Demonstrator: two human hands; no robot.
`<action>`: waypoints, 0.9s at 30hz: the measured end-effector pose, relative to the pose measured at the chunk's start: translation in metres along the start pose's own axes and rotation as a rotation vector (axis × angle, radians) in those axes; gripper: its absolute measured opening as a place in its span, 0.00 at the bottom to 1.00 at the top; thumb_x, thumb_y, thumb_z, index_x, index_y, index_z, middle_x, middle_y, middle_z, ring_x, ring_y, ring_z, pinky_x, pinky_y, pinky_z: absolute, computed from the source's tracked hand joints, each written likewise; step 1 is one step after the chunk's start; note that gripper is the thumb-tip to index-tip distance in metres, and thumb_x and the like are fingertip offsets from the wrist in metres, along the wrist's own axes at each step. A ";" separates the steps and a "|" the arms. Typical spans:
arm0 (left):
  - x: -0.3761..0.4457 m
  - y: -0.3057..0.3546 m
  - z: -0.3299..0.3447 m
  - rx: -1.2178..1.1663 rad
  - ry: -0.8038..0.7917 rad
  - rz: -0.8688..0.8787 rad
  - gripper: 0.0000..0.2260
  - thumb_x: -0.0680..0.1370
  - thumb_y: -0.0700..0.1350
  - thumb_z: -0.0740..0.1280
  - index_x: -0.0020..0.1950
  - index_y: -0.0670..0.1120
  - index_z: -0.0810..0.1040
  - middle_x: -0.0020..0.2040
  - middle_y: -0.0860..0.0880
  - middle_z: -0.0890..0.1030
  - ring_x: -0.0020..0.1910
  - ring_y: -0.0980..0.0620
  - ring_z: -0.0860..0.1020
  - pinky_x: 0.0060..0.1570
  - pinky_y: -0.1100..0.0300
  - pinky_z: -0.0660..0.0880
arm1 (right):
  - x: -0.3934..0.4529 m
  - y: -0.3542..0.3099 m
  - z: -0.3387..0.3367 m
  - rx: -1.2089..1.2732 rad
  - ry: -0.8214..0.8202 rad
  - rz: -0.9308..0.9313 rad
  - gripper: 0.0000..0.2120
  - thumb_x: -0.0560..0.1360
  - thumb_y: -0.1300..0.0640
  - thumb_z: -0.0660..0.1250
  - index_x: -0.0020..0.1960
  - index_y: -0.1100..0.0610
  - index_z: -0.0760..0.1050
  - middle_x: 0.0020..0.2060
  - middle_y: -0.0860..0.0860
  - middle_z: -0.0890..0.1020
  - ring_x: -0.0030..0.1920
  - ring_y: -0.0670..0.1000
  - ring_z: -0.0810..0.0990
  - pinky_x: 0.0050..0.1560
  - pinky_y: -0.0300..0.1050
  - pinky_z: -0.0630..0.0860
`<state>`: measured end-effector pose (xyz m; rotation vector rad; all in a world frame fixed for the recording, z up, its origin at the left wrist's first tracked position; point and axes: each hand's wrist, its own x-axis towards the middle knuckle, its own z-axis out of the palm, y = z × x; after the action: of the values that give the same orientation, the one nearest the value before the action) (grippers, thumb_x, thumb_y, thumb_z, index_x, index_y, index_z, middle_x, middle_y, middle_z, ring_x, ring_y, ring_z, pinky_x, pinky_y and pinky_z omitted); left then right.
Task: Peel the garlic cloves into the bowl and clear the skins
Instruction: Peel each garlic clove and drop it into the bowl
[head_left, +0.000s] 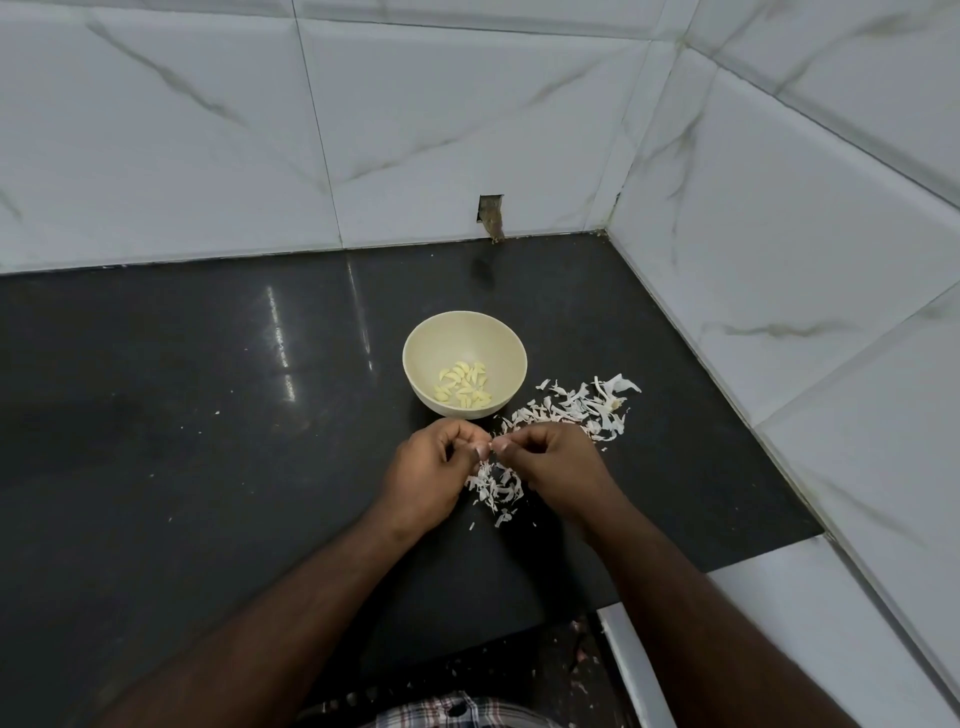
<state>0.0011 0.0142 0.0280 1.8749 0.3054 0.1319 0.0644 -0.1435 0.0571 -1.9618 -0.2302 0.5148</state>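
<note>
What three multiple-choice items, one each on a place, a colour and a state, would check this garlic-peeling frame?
1. Where do the loose skins lie?
A. on the counter, right of and in front of the bowl
B. inside the bowl
C. on the wall tiles

2. What colour is the counter?
A. white
B. black
C. red

3. What are the hands doing?
A. lying flat
B. lifting the bowl
C. pinching something small between them

Key: 1 A, skins spread beside the bowl; 2 B, dark glossy slab; 3 C, left hand and right hand meet at the fingers.

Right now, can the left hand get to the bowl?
Probably yes. The left hand is just in front of the bowl, with only bare counter between, though its fingers are busy pinching something tiny.
</note>
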 end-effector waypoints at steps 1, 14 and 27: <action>0.000 0.000 0.000 0.017 0.000 0.010 0.04 0.76 0.51 0.67 0.43 0.56 0.81 0.38 0.54 0.83 0.40 0.53 0.82 0.47 0.44 0.80 | -0.001 -0.001 0.001 -0.004 -0.020 0.015 0.05 0.76 0.56 0.74 0.44 0.58 0.84 0.27 0.43 0.80 0.26 0.38 0.74 0.33 0.37 0.70; -0.004 0.004 -0.002 -0.138 -0.085 -0.176 0.04 0.78 0.40 0.71 0.44 0.47 0.83 0.35 0.48 0.83 0.34 0.56 0.78 0.37 0.60 0.73 | -0.003 0.003 0.005 -0.094 0.039 -0.062 0.04 0.74 0.59 0.74 0.41 0.53 0.82 0.35 0.49 0.85 0.34 0.42 0.81 0.39 0.40 0.77; -0.007 0.014 -0.002 -0.225 -0.118 -0.248 0.04 0.78 0.41 0.70 0.43 0.44 0.82 0.36 0.48 0.83 0.34 0.54 0.76 0.34 0.63 0.70 | -0.006 0.006 0.007 -0.158 0.047 -0.147 0.07 0.75 0.61 0.73 0.41 0.51 0.80 0.36 0.49 0.84 0.38 0.45 0.81 0.43 0.44 0.78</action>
<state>-0.0041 0.0101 0.0425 1.6008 0.4208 -0.1086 0.0558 -0.1427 0.0503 -2.0886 -0.3925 0.3627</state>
